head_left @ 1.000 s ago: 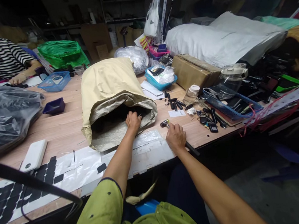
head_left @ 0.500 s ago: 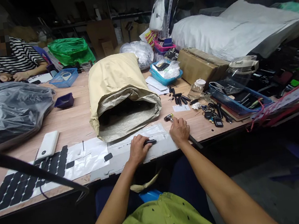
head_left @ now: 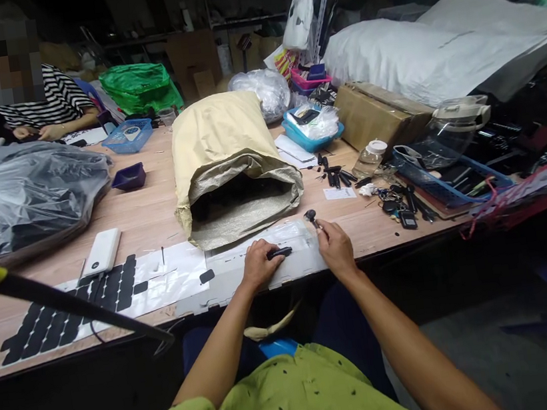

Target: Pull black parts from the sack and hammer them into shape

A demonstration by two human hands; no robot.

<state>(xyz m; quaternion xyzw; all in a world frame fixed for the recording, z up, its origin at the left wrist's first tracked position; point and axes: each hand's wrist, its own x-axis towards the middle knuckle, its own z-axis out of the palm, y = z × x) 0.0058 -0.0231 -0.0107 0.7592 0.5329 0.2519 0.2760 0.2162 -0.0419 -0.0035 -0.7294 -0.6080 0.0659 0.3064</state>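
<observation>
My left hand (head_left: 257, 265) rests near the table's front edge, fingers closed on a small black part (head_left: 280, 253) that it holds down on a white sheet (head_left: 261, 260). My right hand (head_left: 335, 248) is just to the right of it, gripping a small hammer (head_left: 312, 217) whose head is lifted a little above the table. An open tan woven sack (head_left: 228, 164) lies right behind both hands with its dark mouth facing me.
A white power bank (head_left: 102, 251) and a black-patterned sheet (head_left: 66, 316) lie at the left. A grey plastic bag (head_left: 15, 198) fills the far left. Small black parts (head_left: 335, 177), keys, a blue tray (head_left: 444, 179) and a cardboard box (head_left: 375, 114) crowd the right. A person in a striped shirt (head_left: 58, 102) sits at the far left corner.
My left hand came out of the sack's mouth with a small black part and set it on the white sheet. My right hand raised the hammer from lying flat on the table.
</observation>
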